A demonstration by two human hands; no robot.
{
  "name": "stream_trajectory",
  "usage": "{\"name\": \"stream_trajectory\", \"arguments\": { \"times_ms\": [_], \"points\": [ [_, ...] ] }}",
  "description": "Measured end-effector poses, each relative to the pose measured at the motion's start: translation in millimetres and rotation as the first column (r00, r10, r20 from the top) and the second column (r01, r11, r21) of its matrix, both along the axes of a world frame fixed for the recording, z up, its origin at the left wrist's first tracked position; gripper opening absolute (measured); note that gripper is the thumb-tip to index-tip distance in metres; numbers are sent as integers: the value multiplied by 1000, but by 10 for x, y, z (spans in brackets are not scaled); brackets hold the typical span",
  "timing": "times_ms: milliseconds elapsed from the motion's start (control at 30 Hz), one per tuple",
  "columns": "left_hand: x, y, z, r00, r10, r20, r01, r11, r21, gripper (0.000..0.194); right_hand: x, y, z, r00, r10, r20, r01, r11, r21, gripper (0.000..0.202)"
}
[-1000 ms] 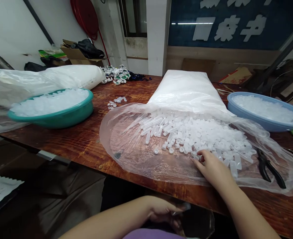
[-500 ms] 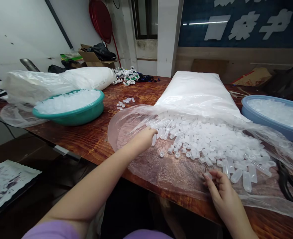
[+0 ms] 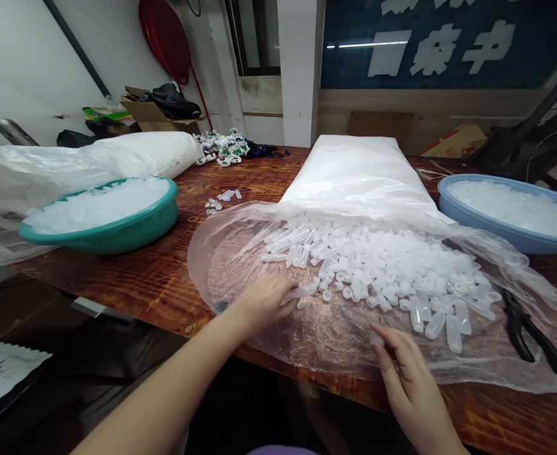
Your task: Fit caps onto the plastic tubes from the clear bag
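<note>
My left hand [image 3: 269, 302] is closed on a translucent plastic tube [image 3: 303, 291], which points to the right over the clear plastic sheet. Between the thumb and fingers of my right hand [image 3: 404, 366] is a small white plastic cap [image 3: 376, 339], partly covered by the fingertips. Just beyond both hands lies a heap of small white caps [image 3: 392, 265], spread on the sheet. Several translucent tubes [image 3: 302, 243] lie at the heap's left side, and other tubes [image 3: 453, 332] lie at its near right, close to my right hand.
A large white bag [image 3: 354, 167] lies behind the heap. To the left stands a green basin [image 3: 131, 230] of translucent pieces, to the right a blue basin [image 3: 491, 221]. Black-handled pliers [image 3: 520, 328] rest on the plastic sheet [image 3: 221, 253]. The wooden table's front edge runs below my hands.
My left hand has drawn back from the tubes toward me with a tube in it. My right hand still pinches the cap. The whole view has shifted slightly to the right.
</note>
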State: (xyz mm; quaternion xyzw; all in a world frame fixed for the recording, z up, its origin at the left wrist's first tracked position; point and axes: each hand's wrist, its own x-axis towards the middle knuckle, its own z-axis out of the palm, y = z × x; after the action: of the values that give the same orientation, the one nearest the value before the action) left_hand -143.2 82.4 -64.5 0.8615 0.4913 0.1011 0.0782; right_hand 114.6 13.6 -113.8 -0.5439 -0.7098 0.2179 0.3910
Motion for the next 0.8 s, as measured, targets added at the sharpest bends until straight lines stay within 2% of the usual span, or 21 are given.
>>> {"name": "stream_trajectory", "arguments": {
  "times_ms": [100,200,267,333,400,433,500,600,667,733,800],
  "points": [
    [231,-278,14,956,-106,274,106,994,18,20,-123,10,170,992,83,-98,-82,996,23,26],
    [404,-465,32,897,-181,404,241,965,-102,21,-129,39,309,973,183,-138,-175,982,67,19],
    [437,-519,50,874,-168,455,279,942,-188,23,-66,48,375,958,279,-67,-270,955,125,16],
    [417,-538,78,861,-143,489,312,907,-284,25,17,33,431,922,381,66,-386,901,197,25],
    [381,-548,113,851,-118,512,351,852,-388,22,79,-3,480,862,467,196,-504,833,227,31],
    [369,-555,128,844,-108,525,373,821,-431,20,93,-24,500,843,493,217,-534,818,215,30],
    [372,-572,141,830,-83,552,399,780,-482,18,82,-60,525,858,492,149,-510,849,135,22],
    [439,-602,87,847,-46,529,343,808,-479,19,3,-73,509,944,331,14,-329,941,-78,20],
    [498,-619,4,861,-97,500,317,871,-377,21,-45,-56,473,969,236,75,-214,950,-227,35],
    [543,-632,-92,858,-188,478,322,922,-215,24,-65,-42,429,966,199,163,-134,930,-341,52],
    [562,-642,-173,853,-221,472,300,949,-98,23,-62,-52,377,968,169,186,-102,939,-328,57]
  ]
}}
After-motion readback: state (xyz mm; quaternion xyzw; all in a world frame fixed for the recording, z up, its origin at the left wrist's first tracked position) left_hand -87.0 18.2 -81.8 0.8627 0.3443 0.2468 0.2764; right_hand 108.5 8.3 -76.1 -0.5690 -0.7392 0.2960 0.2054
